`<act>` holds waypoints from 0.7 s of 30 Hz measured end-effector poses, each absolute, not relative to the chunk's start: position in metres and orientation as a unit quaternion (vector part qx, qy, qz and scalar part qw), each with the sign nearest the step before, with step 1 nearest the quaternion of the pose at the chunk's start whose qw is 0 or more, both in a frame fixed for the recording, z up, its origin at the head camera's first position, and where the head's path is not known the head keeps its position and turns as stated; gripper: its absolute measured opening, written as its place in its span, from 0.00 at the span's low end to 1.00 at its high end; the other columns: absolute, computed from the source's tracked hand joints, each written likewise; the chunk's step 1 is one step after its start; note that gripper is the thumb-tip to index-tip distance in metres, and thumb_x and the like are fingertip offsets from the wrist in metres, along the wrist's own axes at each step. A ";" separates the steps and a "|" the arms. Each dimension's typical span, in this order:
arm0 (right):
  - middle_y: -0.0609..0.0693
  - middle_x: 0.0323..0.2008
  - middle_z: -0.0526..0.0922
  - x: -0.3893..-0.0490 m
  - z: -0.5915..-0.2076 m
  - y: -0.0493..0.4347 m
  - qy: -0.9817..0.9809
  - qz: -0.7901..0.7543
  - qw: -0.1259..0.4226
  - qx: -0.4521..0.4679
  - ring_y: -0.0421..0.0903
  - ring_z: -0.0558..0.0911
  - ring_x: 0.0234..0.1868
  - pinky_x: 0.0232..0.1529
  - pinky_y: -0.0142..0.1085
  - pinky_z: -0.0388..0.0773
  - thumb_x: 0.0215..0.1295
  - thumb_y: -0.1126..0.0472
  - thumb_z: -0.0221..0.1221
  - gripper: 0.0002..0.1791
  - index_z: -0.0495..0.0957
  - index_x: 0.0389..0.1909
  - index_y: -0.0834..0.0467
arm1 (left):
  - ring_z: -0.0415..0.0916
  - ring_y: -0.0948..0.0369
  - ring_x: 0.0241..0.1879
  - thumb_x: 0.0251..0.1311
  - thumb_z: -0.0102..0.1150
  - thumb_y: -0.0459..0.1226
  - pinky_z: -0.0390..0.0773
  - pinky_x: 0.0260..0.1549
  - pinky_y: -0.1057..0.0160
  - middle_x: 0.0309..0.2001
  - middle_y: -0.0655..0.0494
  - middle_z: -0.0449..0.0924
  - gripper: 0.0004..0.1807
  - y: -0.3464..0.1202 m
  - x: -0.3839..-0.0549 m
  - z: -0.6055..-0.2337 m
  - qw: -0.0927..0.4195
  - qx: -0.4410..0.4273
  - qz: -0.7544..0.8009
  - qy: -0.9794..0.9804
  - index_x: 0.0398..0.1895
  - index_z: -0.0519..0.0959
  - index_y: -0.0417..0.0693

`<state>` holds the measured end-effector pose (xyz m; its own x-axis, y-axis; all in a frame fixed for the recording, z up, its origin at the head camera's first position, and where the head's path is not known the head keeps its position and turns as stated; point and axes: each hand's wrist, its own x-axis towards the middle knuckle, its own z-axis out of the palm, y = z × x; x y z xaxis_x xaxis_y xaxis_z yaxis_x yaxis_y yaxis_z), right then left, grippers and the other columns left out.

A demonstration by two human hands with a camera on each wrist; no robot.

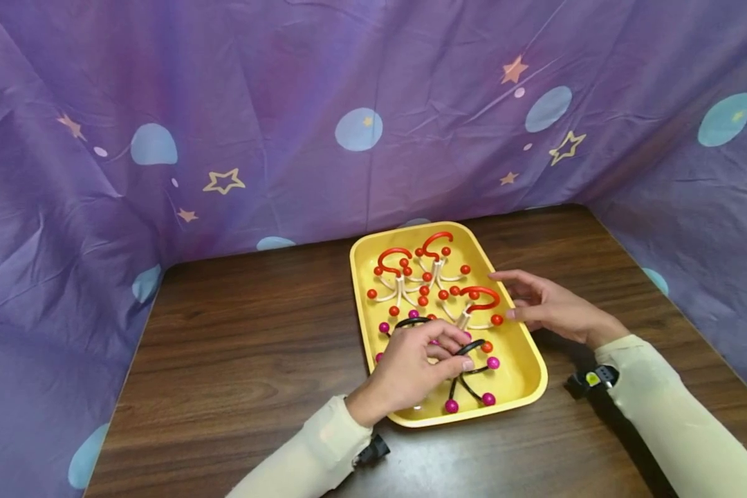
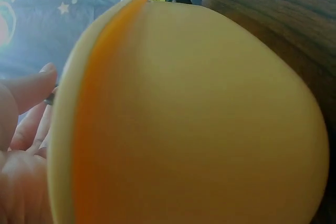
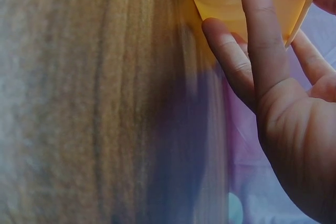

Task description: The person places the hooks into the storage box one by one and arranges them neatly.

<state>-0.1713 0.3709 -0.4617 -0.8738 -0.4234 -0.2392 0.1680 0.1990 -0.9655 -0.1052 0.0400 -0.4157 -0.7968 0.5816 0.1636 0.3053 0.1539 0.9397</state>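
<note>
A yellow tray (image 1: pixel 523 377) holds several small pieces, each with a curved hook on top and spread legs tipped with balls. My left hand (image 1: pixel 420 360) reaches over its near part and pinches the hook of a black piece (image 1: pixel 471 347) with magenta balls. Another black piece (image 1: pixel 413 321) lies partly hidden behind this hand. Farther back stand white-legged pieces (image 1: pixel 400 285) with red hooks and red balls. My right hand (image 1: pixel 554 308) is at the tray's right side, its fingers spread loosely against the outer wall (image 3: pixel 220 3).
The tray stands on a dark wooden table (image 1: pixel 243 346). A purple cloth (image 1: pixel 286 83) with stars and blue ovals hangs behind it and at both sides. In the left wrist view, the tray's wall (image 2: pixel 199 103) fills most of the picture.
</note>
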 end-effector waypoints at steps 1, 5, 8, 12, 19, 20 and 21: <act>0.59 0.64 0.73 -0.171 -0.462 0.371 0.737 -0.628 0.236 -0.087 0.54 0.87 0.55 0.50 0.54 0.88 0.71 0.70 0.63 0.43 0.53 0.82 0.58 | 0.85 0.73 0.39 0.63 0.75 0.35 0.87 0.44 0.69 0.44 0.51 0.90 0.13 0.040 -0.105 -0.416 0.121 0.297 0.578 0.750 0.49 0.86 0.44; 0.59 0.63 0.74 -0.172 -0.463 0.370 0.738 -0.627 0.233 -0.086 0.53 0.87 0.54 0.51 0.54 0.88 0.71 0.70 0.63 0.43 0.54 0.82 0.57 | 0.85 0.74 0.38 0.64 0.75 0.37 0.86 0.43 0.72 0.43 0.53 0.90 0.13 0.040 -0.106 -0.417 0.118 0.307 0.569 0.753 0.49 0.86 0.45; 0.59 0.63 0.74 -0.172 -0.464 0.370 0.739 -0.626 0.233 -0.086 0.53 0.87 0.54 0.51 0.54 0.88 0.71 0.69 0.64 0.43 0.54 0.82 0.57 | 0.84 0.75 0.38 0.63 0.76 0.39 0.85 0.44 0.72 0.43 0.55 0.90 0.13 0.038 -0.107 -0.418 0.109 0.311 0.559 0.761 0.49 0.86 0.47; 0.58 0.63 0.75 -0.173 -0.465 0.369 0.739 -0.625 0.235 -0.087 0.53 0.87 0.55 0.51 0.54 0.88 0.71 0.69 0.64 0.43 0.54 0.81 0.56 | 0.86 0.76 0.40 0.63 0.76 0.41 0.84 0.44 0.72 0.45 0.58 0.91 0.14 0.036 -0.107 -0.416 0.093 0.308 0.554 0.768 0.49 0.87 0.49; 0.68 0.68 0.69 -0.172 -0.464 0.369 0.756 -0.606 0.234 -0.083 0.55 0.87 0.55 0.50 0.54 0.89 0.71 0.67 0.64 0.42 0.55 0.82 0.56 | 0.88 0.72 0.42 0.63 0.76 0.40 0.86 0.37 0.70 0.47 0.58 0.92 0.11 0.029 -0.107 -0.410 0.074 0.285 0.575 0.763 0.47 0.88 0.53; 0.68 0.70 0.68 -0.171 -0.462 0.368 0.768 -0.593 0.227 -0.083 0.55 0.86 0.56 0.49 0.53 0.89 0.72 0.65 0.64 0.41 0.56 0.81 0.55 | 0.88 0.71 0.42 0.63 0.76 0.41 0.87 0.36 0.69 0.47 0.57 0.92 0.11 0.027 -0.108 -0.409 0.071 0.280 0.580 0.762 0.47 0.88 0.54; 0.69 0.71 0.68 -0.170 -0.460 0.368 0.782 -0.578 0.218 -0.083 0.54 0.86 0.56 0.49 0.51 0.89 0.73 0.62 0.64 0.40 0.58 0.81 0.55 | 0.89 0.70 0.42 0.63 0.76 0.40 0.87 0.36 0.68 0.48 0.57 0.92 0.11 0.024 -0.108 -0.407 0.066 0.278 0.584 0.760 0.47 0.88 0.54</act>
